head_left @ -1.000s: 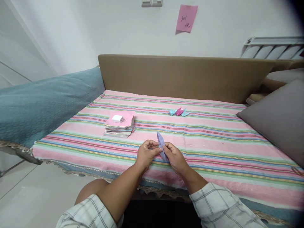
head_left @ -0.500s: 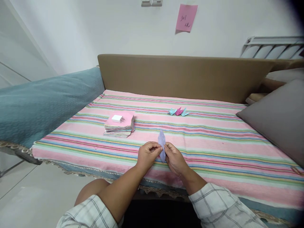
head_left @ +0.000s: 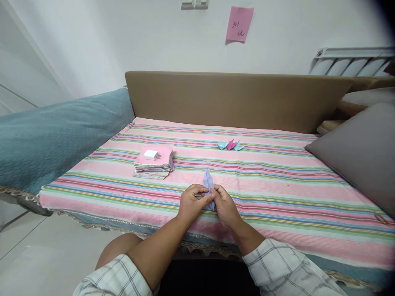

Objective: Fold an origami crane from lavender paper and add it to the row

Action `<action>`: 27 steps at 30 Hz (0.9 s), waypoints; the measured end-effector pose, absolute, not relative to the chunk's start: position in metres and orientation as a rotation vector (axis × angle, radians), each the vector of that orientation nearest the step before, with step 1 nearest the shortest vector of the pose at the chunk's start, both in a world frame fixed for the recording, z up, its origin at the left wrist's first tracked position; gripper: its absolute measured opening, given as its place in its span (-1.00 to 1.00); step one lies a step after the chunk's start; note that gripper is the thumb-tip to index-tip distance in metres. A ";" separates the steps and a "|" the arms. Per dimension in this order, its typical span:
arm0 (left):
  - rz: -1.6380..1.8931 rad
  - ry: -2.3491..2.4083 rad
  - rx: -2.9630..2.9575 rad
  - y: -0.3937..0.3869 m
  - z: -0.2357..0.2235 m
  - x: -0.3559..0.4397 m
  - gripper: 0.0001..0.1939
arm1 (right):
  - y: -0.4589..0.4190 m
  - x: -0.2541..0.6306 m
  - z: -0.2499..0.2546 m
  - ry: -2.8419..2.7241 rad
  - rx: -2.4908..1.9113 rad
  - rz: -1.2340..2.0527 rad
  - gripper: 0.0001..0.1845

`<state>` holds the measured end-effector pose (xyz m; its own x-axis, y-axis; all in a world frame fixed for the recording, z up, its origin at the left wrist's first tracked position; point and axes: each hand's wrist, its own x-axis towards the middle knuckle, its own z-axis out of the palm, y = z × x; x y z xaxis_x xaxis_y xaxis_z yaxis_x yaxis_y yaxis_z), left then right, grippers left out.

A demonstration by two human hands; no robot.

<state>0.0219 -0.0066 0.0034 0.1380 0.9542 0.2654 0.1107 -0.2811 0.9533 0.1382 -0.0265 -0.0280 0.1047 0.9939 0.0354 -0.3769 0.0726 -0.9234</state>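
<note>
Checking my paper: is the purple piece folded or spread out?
Folded. The purple paper shows as a narrow, creased shape with a pointed top, held between the left hand and right hand.

Head-worn view, forward and down

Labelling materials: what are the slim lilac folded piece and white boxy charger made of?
Slim lilac folded piece: probably thin, matte paper, given its creases and pointed ends.
White boxy charger: likely hard plastic, from uniform white and straight edges; finish too small to tell.
</note>
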 end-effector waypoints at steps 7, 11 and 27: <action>1.068 0.897 1.023 -0.003 0.001 0.023 -0.67 | -0.027 0.136 -0.025 -0.826 -0.952 1.228 -0.67; 1.060 0.863 0.927 -0.003 0.007 0.022 -0.65 | -0.029 0.136 -0.019 -0.784 -0.921 1.300 -0.65; 1.087 0.817 0.812 0.000 0.008 0.019 -0.44 | -0.030 0.139 -0.012 -0.720 -0.894 1.473 -0.63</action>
